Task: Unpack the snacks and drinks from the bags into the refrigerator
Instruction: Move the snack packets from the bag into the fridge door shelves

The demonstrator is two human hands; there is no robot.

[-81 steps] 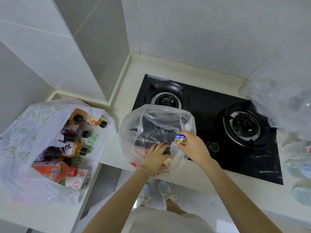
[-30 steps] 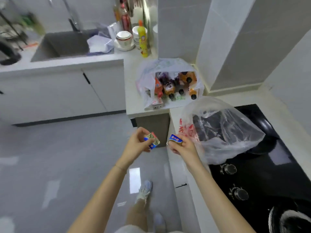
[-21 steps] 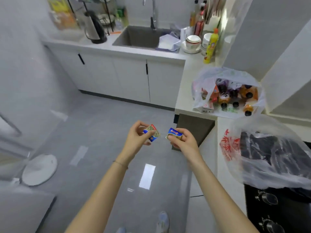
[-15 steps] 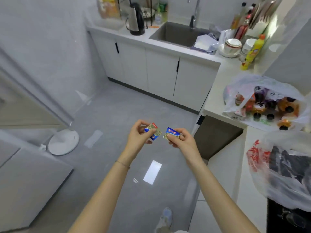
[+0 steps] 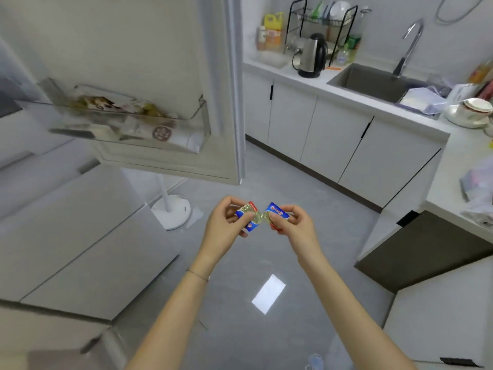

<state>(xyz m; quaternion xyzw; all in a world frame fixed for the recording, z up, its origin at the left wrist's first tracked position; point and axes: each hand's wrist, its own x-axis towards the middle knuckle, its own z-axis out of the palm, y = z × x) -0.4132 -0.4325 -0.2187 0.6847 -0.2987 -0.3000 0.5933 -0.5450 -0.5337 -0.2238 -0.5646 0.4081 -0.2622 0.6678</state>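
Two small snack packets, one in each of my hands, in front of the open fridge door.

The refrigerator door [image 5: 160, 49] stands open ahead on my left. Its clear door bin [image 5: 198, 124] holds several pouches, too blurred for me to count. One white stand base [image 5: 172, 212] sits on the floor below it, and one kettle [image 5: 310, 56] and one sink [image 5: 370, 81] are along the counter to the right. My left hand [image 5: 226, 228] pinches the first packet [image 5: 246, 217] with curled fingers. My right hand [image 5: 296, 225] pinches the second packet [image 5: 277, 212] the same way. The packets almost touch, held over the floor.
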